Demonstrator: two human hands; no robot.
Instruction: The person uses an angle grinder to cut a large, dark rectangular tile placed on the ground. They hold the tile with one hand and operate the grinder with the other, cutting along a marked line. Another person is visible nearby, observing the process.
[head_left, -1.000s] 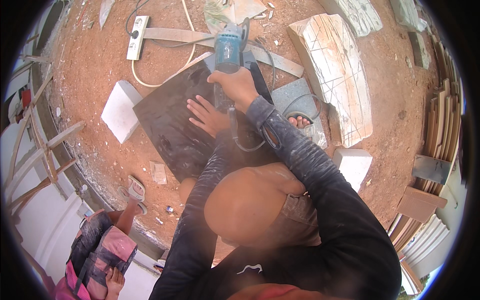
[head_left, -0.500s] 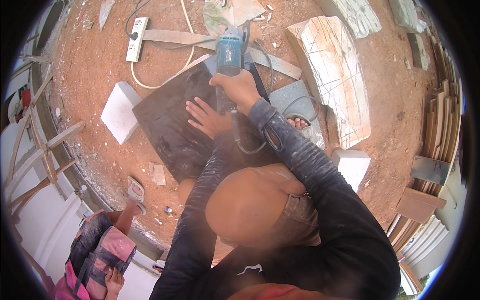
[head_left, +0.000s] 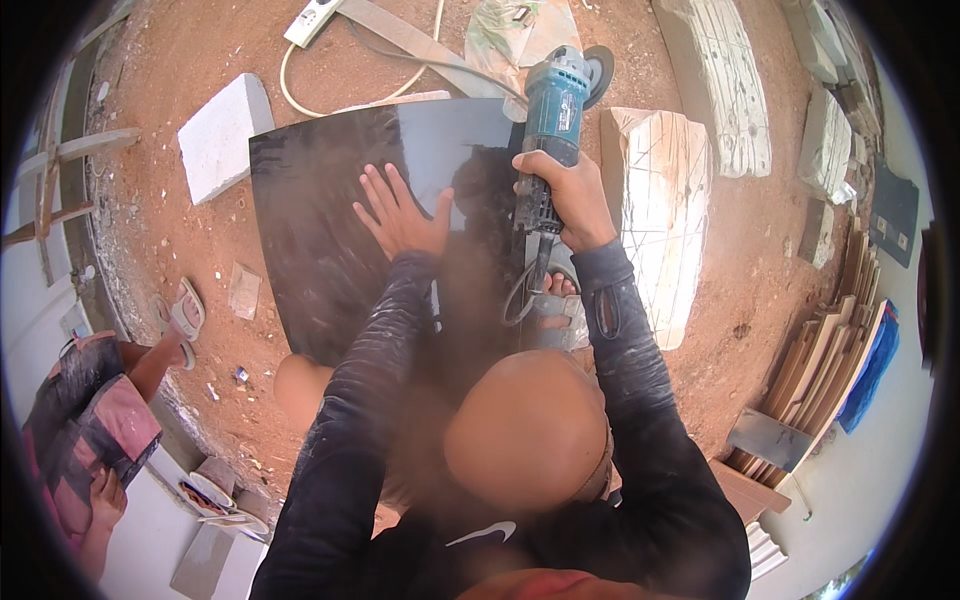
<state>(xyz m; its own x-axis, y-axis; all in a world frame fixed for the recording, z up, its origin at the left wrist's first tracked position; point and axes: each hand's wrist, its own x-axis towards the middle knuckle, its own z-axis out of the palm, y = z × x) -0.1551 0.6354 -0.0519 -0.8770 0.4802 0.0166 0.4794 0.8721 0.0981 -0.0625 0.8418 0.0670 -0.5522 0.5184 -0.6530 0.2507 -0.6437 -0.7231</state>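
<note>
A shiny black slab (head_left: 310, 220) lies in front of me, its near part hazy. My left hand (head_left: 402, 215) rests flat on it, fingers spread. Over by the slab's right edge, my right hand (head_left: 575, 195) is wrapped around the rear body of a blue-and-black angle grinder (head_left: 555, 105). The grinder points away from me, and its round disc (head_left: 600, 75) sits at the far right of its head. From its rear end a cord (head_left: 541, 262) loops down near my sandalled foot (head_left: 558, 290). I cannot tell whether the disc is spinning.
Scored pale stone blocks (head_left: 660, 230) stand right of the slab, a white block (head_left: 222, 138) to its left. A power strip (head_left: 312, 20) and cable lie beyond it. Another person (head_left: 95, 410) sits at the lower left. Boards (head_left: 815, 365) are stacked at the right.
The grinder has moved from over the slab's far part to its right edge, still in my right hand. My left hand stays flat on the slab. The whole view has turned.
</note>
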